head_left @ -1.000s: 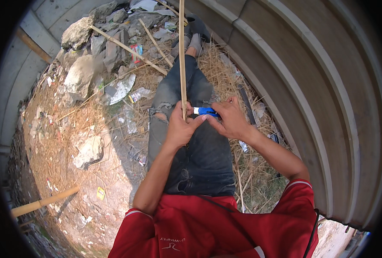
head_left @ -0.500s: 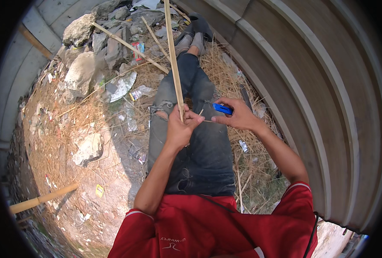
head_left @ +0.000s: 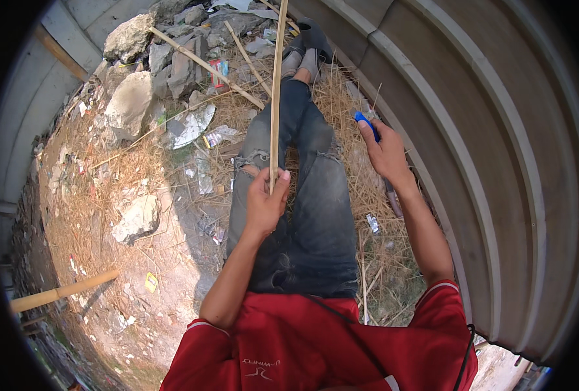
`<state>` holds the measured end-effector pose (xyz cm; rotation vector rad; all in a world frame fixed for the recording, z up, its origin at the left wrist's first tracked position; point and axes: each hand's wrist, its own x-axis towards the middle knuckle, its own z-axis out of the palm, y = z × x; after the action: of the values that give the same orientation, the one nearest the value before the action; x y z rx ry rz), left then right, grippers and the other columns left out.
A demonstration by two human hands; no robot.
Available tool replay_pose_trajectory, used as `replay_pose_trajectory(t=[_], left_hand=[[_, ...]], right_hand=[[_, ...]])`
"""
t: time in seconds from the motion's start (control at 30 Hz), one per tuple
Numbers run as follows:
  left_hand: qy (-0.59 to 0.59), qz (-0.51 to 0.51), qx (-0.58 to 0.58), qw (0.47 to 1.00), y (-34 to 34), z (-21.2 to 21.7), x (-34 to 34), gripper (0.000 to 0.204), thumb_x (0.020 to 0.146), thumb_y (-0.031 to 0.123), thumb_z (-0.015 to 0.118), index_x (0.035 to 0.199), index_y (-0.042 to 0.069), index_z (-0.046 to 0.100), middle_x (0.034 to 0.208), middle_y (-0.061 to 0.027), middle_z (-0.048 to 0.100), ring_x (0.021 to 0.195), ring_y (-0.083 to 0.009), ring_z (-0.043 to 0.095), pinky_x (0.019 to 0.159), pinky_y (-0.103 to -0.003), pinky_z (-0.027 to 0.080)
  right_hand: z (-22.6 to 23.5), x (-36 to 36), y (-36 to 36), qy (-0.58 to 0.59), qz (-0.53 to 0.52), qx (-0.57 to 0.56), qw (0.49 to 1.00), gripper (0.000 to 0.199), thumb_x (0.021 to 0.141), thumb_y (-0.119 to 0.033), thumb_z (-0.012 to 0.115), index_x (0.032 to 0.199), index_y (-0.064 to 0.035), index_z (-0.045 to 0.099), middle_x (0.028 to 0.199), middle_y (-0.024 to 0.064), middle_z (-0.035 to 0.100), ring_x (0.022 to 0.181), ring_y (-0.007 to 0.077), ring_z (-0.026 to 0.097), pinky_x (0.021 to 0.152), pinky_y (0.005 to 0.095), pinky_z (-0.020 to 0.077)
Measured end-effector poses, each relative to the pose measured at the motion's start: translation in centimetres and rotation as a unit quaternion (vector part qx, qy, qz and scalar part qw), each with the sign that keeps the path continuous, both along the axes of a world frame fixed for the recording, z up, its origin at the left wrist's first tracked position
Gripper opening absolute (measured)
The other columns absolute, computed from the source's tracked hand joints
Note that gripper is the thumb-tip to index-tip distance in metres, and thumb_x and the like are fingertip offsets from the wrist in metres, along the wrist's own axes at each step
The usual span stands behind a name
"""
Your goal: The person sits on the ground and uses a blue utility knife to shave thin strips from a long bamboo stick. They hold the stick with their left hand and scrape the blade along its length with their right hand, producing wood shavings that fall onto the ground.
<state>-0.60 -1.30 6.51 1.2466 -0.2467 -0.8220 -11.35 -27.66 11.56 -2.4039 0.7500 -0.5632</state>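
Pale slender strip (head_left: 276, 98) ran out over the dark trousers (head_left: 322, 221), near end pinched in the left hand (head_left: 265, 203), and the right hand (head_left: 387, 153), well apart, was wrapped round a blue tool (head_left: 360, 118), out over the straw (head_left: 341, 111)!

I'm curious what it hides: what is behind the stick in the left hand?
Dark trousers show on both sides of the stick, and littered ground farther up. The narrow band directly behind the stick, and anything beneath the left hand, is covered.
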Motion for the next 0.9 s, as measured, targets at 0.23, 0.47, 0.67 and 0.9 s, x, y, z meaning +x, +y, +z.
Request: replay_pose_trajectory(t=[0.23, 0.47, 0.67, 0.9], left_hand=[[0.136, -0.089, -0.07, 0.984, 1.7, 1.6, -0.9, 0.016, 0.1, 0.006, 0.056, 0.116, 0.002, 0.058, 0.066, -0.0019, 0.05, 0.04, -0.0044, 0.033, 0.037, -0.023, 0.027], [0.147, -0.133, -0.035, 0.98, 3.4, 1.4, -0.9, 0.038, 0.1, 0.004, 0.054, 0.138, 0.001, 0.054, 0.066, -0.0013, 0.049, 0.041, -0.0044, 0.031, 0.038, -0.024, 0.027], [0.188, -0.206, -0.012, 0.96, 9.1, -0.6, -5.4, 0.043, 0.104, 0.007, 0.051, 0.147, 0.003, 0.049, 0.065, 0.0005, 0.047, 0.043, -0.0038, 0.031, 0.039, -0.024, 0.026], [0.188, -0.119, 0.017, 0.975, 8.1, -2.3, -3.7, 0.036, 0.107, 0.013, 0.05, 0.142, 0.005, 0.049, 0.066, 0.0021, 0.043, 0.045, -0.0039, 0.032, 0.039, -0.023, 0.027]], right_hand=[[2.5, 1.4, 8.9, 0.096, 0.238, 0.02, 0.966, 0.051, 0.102, -0.047, 0.059, 0.085, 0.0001, 0.065, 0.063, 0.0222, 0.059, 0.062, 0.0454, 0.061, 0.06, 0.0518, 0.046], [-0.2, 2.3, 9.7, 0.125, 0.214, -0.004, 0.969, 0.059, 0.102, -0.051, 0.057, 0.083, 0.0037, 0.066, 0.063, 0.0256, 0.06, 0.065, 0.0473, 0.063, 0.061, 0.0535, 0.0477], [0.9, 4.5, 0.8, 0.199, 0.098, 0.03, 0.975, 0.076, 0.105, -0.06, 0.044, 0.074, 0.0049, 0.067, 0.064, 0.0264, 0.061, 0.065, 0.0461, 0.064, 0.064, 0.0538, 0.049], [-1.0, 4.1, 7.9, 0.119, 0.208, 0.073, 0.968, 0.065, 0.1, -0.053, 0.058, 0.069, 0.0039, 0.064, 0.057, 0.0215, 0.054, 0.055, 0.0405, 0.054, 0.058, 0.0499, 0.0427]])
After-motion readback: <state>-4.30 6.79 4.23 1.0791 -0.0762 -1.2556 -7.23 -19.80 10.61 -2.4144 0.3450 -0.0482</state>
